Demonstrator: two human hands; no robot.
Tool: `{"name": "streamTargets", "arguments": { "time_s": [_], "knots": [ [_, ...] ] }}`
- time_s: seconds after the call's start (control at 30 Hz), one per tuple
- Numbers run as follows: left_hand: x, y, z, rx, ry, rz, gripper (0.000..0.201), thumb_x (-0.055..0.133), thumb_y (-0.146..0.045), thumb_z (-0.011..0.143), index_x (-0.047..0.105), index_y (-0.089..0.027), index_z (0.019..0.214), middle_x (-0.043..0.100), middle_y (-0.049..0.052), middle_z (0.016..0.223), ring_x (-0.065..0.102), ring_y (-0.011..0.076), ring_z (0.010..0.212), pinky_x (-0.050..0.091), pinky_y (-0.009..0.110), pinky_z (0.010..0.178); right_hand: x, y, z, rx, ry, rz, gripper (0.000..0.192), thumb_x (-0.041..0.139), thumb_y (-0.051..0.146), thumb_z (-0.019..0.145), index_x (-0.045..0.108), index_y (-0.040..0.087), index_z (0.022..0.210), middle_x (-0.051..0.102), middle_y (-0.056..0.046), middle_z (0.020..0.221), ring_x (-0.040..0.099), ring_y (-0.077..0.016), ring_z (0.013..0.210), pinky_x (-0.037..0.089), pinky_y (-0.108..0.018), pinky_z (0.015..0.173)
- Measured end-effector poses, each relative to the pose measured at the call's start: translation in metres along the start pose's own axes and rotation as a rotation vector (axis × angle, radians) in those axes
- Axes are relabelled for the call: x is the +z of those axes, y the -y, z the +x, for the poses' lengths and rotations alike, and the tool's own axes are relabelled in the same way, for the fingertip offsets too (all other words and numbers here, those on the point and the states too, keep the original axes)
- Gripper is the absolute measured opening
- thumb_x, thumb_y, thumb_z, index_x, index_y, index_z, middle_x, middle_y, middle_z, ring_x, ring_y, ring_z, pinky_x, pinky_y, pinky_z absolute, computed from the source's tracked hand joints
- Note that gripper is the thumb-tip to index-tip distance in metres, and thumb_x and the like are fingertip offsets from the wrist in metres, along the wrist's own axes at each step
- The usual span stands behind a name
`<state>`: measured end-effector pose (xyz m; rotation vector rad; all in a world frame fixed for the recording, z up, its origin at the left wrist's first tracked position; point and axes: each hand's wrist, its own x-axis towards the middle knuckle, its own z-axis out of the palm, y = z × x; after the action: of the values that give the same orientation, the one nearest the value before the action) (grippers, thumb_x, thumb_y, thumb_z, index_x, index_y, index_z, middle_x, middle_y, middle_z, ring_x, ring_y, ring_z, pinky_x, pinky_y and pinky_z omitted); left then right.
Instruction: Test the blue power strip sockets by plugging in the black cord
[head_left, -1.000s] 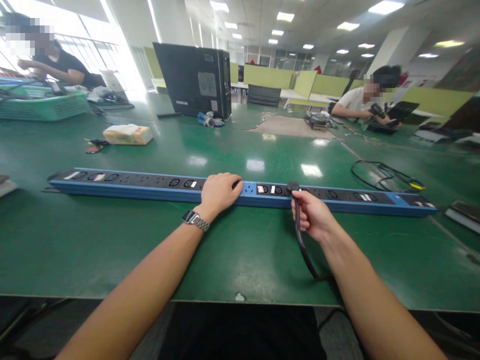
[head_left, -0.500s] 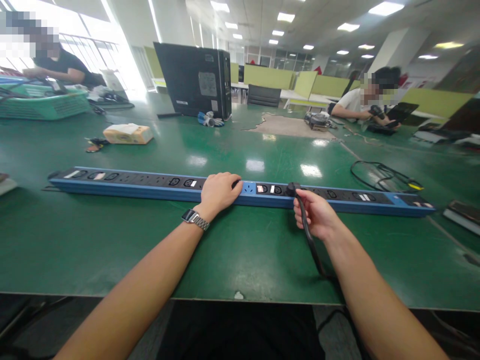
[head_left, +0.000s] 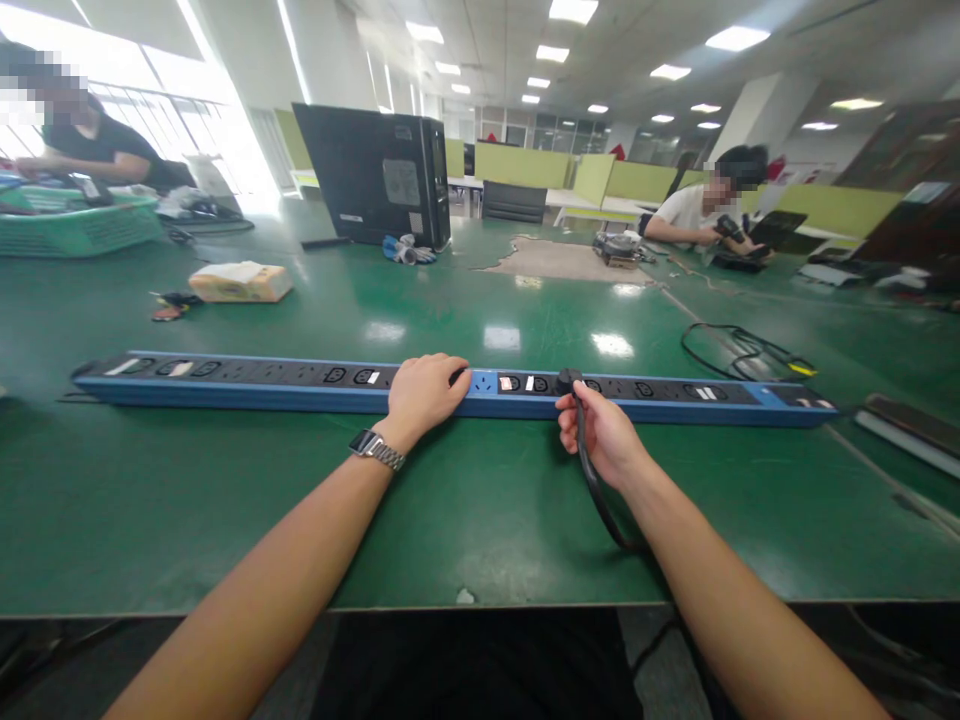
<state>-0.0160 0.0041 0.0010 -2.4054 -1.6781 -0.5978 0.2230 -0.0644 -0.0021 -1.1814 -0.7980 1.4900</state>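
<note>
A long blue and black power strip (head_left: pixel 360 400) lies across the green table, with sockets along its top and several small white labels. My left hand (head_left: pixel 426 395) is wrapped over it near the middle, thumb toward the blue socket section. To its right, my right hand (head_left: pixel 600 425) pinches a black power plug (head_left: pixel 569 381), which sits on the strip at a socket. How deep the plug is seated cannot be told. From it a thick black cord (head_left: pixel 598 497) hangs down past my right wrist toward the table's front edge.
Behind the strip are a tissue pack (head_left: pixel 240 282), blue-grey gloves (head_left: pixel 409 250), a black computer tower (head_left: pixel 375 175) and a coiled black cable (head_left: pixel 739 350). A green basket (head_left: pixel 90 230) is at far left. Two other people sit across the table, left and right.
The whole view has shifted slightly, so things appear a little further left. Both hands keep their places on the strip and the plug.
</note>
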Motion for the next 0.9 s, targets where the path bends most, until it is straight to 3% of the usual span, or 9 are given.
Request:
{"name": "streamTargets", "arguments": {
  "time_s": [0.27, 0.43, 0.53, 0.6, 0.67, 0.77, 0.9],
  "knots": [
    [-0.001, -0.001, 0.000, -0.004, 0.004, -0.001, 0.037, 0.039, -0.041, 0.093, 0.070, -0.025, 0.107, 0.072, 0.005, 0.104, 0.064, 0.0236, 0.097, 0.044, 0.037, 0.083, -0.003, 0.006, -0.006, -0.227, 0.098, -0.071, 0.033, 0.069, 0.048, 0.074, 0.063, 0.015, 0.081, 0.062, 0.000, 0.061, 0.053, -0.0094, 0.044, 0.038, -0.021, 0.038],
    [-0.001, -0.001, -0.001, -0.002, 0.002, -0.016, 0.038, 0.039, -0.042, 0.094, 0.070, -0.024, 0.107, 0.072, 0.005, 0.105, 0.063, 0.0235, 0.097, 0.044, 0.037, 0.085, -0.002, 0.046, -0.021, -0.360, 0.053, 0.002, 0.017, 0.064, 0.033, 0.076, 0.059, 0.020, 0.087, 0.059, 0.002, 0.068, 0.057, -0.0114, 0.057, 0.046, -0.023, 0.049],
    [0.000, 0.000, -0.002, -0.003, 0.000, -0.008, 0.039, 0.039, -0.042, 0.094, 0.070, -0.024, 0.107, 0.072, 0.005, 0.104, 0.063, 0.0232, 0.097, 0.044, 0.036, 0.084, -0.025, 0.079, -0.026, -0.229, -0.010, 0.017, 0.006, 0.052, 0.028, 0.080, 0.052, 0.022, 0.079, 0.040, 0.005, 0.053, 0.041, -0.0089, 0.046, 0.037, -0.021, 0.044],
    [0.000, 0.001, -0.002, -0.001, 0.001, -0.006, 0.039, 0.038, -0.042, 0.094, 0.070, -0.024, 0.107, 0.072, 0.005, 0.104, 0.063, 0.0230, 0.097, 0.044, 0.036, 0.085, -0.054, 0.096, -0.028, -0.129, -0.044, -0.117, 0.011, 0.044, 0.028, 0.083, 0.048, 0.022, 0.074, 0.022, 0.007, 0.049, 0.021, -0.0084, 0.040, 0.023, -0.021, 0.039],
    [0.000, 0.001, -0.002, 0.005, -0.003, -0.011, 0.039, 0.038, -0.041, 0.094, 0.070, -0.023, 0.107, 0.072, 0.006, 0.104, 0.064, 0.0230, 0.097, 0.044, 0.036, 0.085, -0.088, 0.107, -0.030, -0.078, -0.100, -0.308, 0.023, 0.034, 0.036, 0.089, 0.048, 0.024, 0.075, 0.012, 0.008, 0.051, 0.011, -0.0092, 0.041, 0.017, -0.023, 0.038],
    [0.000, 0.001, -0.001, 0.006, -0.010, -0.013, 0.039, 0.038, -0.041, 0.094, 0.070, -0.024, 0.106, 0.072, 0.005, 0.104, 0.064, 0.0231, 0.097, 0.044, 0.036, 0.085, -0.130, 0.107, -0.034, 0.081, -0.197, -0.441, 0.032, 0.032, 0.048, 0.091, 0.048, 0.024, 0.077, 0.010, 0.009, 0.052, 0.008, -0.0086, 0.040, 0.011, -0.024, 0.038],
    [0.001, 0.001, -0.001, -0.007, -0.006, -0.004, 0.038, 0.039, -0.042, 0.094, 0.070, -0.024, 0.107, 0.072, 0.005, 0.105, 0.063, 0.0225, 0.099, 0.044, 0.035, 0.086, -0.156, 0.089, -0.035, 0.288, -0.241, -0.517, 0.029, 0.041, 0.049, 0.089, 0.047, 0.023, 0.076, 0.014, 0.010, 0.046, 0.012, -0.0075, 0.035, 0.010, -0.023, 0.037]
  ]
}}
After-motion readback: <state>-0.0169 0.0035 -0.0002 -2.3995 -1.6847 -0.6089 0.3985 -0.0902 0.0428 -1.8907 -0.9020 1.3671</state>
